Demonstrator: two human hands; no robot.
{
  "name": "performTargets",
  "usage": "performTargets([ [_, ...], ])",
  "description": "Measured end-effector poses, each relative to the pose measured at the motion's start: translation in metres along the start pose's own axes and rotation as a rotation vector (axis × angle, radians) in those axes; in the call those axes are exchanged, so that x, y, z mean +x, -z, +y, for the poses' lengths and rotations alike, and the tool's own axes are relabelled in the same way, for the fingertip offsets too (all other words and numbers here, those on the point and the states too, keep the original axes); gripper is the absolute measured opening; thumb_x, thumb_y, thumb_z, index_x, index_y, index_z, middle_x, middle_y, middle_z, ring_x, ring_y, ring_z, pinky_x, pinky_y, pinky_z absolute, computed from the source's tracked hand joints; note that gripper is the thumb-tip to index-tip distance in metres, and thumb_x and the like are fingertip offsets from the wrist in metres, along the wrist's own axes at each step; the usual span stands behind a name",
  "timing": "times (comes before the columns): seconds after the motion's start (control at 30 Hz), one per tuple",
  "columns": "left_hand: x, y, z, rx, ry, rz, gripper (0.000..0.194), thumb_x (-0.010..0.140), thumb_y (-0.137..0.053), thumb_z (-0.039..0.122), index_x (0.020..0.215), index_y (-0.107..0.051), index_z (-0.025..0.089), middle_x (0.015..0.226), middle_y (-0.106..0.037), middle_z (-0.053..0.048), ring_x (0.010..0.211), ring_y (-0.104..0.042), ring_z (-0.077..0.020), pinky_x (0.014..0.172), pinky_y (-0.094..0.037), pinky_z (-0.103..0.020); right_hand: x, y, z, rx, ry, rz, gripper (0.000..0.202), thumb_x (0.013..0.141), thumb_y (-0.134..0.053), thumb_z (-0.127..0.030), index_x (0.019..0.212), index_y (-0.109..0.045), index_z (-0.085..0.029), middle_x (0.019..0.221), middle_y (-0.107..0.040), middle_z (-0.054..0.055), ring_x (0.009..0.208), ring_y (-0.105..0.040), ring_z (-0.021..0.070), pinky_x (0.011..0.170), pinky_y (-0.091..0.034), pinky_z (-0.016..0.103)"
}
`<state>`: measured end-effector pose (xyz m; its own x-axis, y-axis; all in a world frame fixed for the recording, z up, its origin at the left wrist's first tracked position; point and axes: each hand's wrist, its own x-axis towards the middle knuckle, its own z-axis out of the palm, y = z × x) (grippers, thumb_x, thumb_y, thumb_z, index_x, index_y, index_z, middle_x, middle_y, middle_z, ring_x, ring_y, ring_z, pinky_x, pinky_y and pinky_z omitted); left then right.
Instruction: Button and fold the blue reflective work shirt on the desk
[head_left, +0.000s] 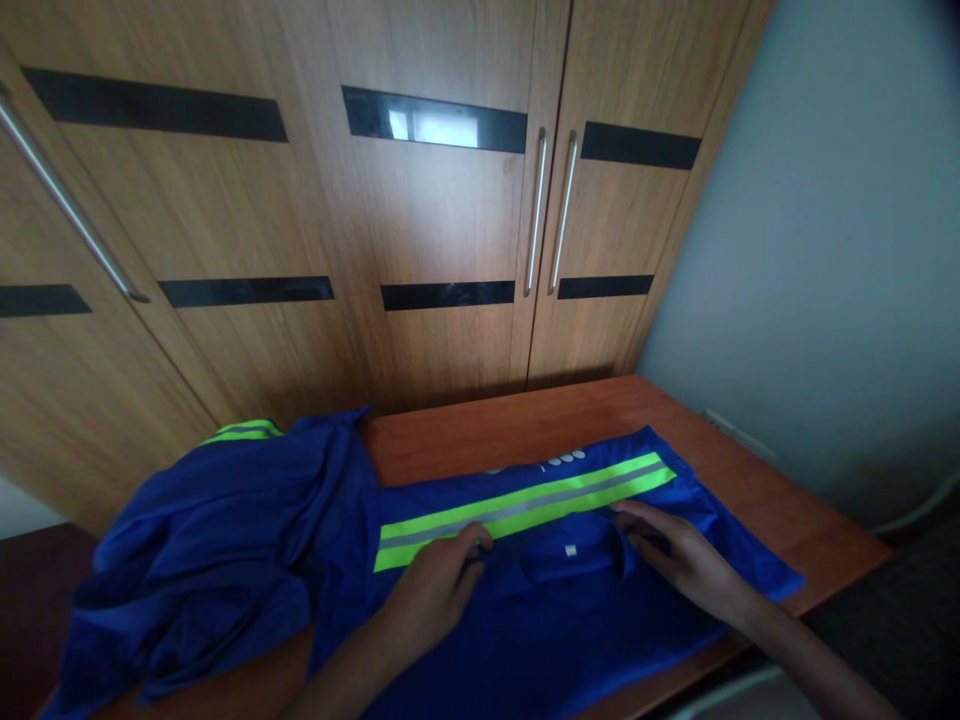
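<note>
Wardrobe (442,220) backed the table (465,435); striped blue garment (577,640) lay flat on it, probably to keep fabric smooth. Left hand (442,580), right hand (682,555): each grip pinched its cloth, white label (571,550) between, likely holding it straight.

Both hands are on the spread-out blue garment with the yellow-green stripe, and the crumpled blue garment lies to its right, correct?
Not quite: the head view shows the crumpled blue garment to the left of the spread-out blue garment, whose stripe is yellow-green. The left hand and right hand are both on it.
</note>
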<state>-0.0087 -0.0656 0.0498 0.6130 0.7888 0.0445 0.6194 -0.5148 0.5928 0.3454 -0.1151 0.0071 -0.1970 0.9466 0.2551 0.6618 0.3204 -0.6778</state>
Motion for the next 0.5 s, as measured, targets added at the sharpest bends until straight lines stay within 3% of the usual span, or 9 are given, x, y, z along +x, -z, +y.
performTargets([
  [0.23, 0.007, -0.001, -0.003, -0.040, 0.003, -0.051, 0.025, 0.084, -0.043, 0.009, 0.098, -0.057, 0.024, 0.096, -0.067, -0.001, 0.091, -0.063, -0.0179, 0.080, -0.044, -0.027, -0.005, 0.002, -0.002, -0.104, 0.076, -0.059, 0.036, 0.091, -0.052, -0.029, 0.126, -0.055, -0.025, 0.125, -0.062, 0.009, 0.116, -0.058, 0.0236, 0.101, -0.046, 0.040],
  [0.5, -0.009, 0.020, 0.023, -0.069, -0.012, -0.076, 0.022, 0.086, -0.047, 0.012, 0.098, -0.058, 0.027, 0.087, -0.067, 0.004, 0.084, -0.063, -0.0143, 0.074, -0.043, -0.023, -0.014, 0.023, -0.019, -0.090, 0.115, -0.100, 0.019, 0.093, -0.051, -0.025, 0.106, -0.064, -0.025, 0.098, -0.068, 0.006, 0.092, -0.065, 0.0195, 0.080, -0.054, 0.032],
])
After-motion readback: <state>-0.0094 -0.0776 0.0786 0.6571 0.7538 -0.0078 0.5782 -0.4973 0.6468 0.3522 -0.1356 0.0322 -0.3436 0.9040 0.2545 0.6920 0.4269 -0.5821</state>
